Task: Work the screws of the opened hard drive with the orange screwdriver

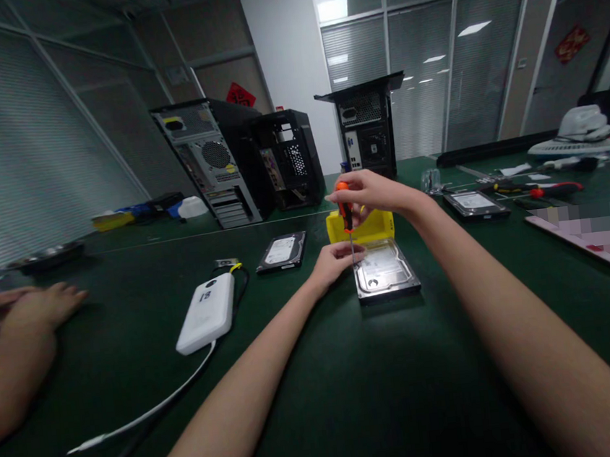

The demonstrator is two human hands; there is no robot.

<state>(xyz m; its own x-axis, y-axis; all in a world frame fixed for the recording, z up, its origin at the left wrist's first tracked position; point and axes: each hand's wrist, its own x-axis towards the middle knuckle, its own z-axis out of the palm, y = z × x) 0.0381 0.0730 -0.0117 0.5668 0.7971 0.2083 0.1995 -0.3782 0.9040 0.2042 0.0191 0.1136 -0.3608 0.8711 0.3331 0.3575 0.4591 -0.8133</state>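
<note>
The right hand holds an upright screwdriver with an orange and black handle; its grip is narrow, the fingers closed around the handle. The shaft points straight down to the far left part of a silver hard drive, which lies flat on the green table in front of the person. The left hand is at the left edge of that drive, with its fingertips close to the lower end of the shaft. Whether its grip pinches the drive or the shaft, or only rests there, I cannot tell.

Just behind the silver drive is a yellow case, partly hidden by the right hand and the screwdriver. To the left, a second hard drive with a white label lies flat, apart from the left hand. Further left lies a white power bank with a white cable running toward the near left. At the far left edge, another person's hands are over the table.

To the right, beyond the right forearm, a third hard drive lies near some hand tools. Three black computer towers stand at the back.
</note>
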